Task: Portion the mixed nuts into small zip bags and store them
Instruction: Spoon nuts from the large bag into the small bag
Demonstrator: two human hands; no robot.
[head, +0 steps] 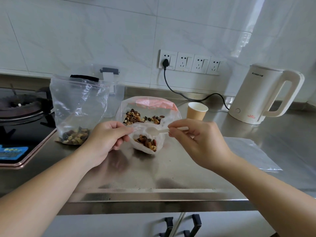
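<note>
Small zip bag (148,142) held just above the steel counter (153,177), near the middle of its front half, part-filled with mixed nuts (147,142) pooled at the bottom. Mouth pinched open at its left rim by the left hand (106,139), thumb and fingers curled on the plastic; likely kept so to give the spoon a wide, steady opening. White plastic spoon (156,131) poised over that mouth, bowl looking empty, handle pinched between thumb and fingertips of the right hand (193,139). Probably between scoops.

Just behind, toward the counter's back edge: larger supply bag (147,108) with a pink strip at its top, lying slumped and open, more nuts spread inside. Close placement keeps each scoop's travel short. To the left, near the counter's left edge beside the gas hob (22,113): a tall clear zip bag (77,106) standing upright with a portion of nuts at its base, seemingly a finished or set-aside portion, seal state not clear. Behind it, a clear plastic container (112,93) with a black latch, perhaps meant for storage.

Right of the supply bag: paper cup (196,111). At the right rear corner: cream electric kettle (263,94), cord running to the wall sockets (189,62). Flat clear plastic sheet or spare bag (251,153) lying toward the right edge, within reach of the right hand.
</note>
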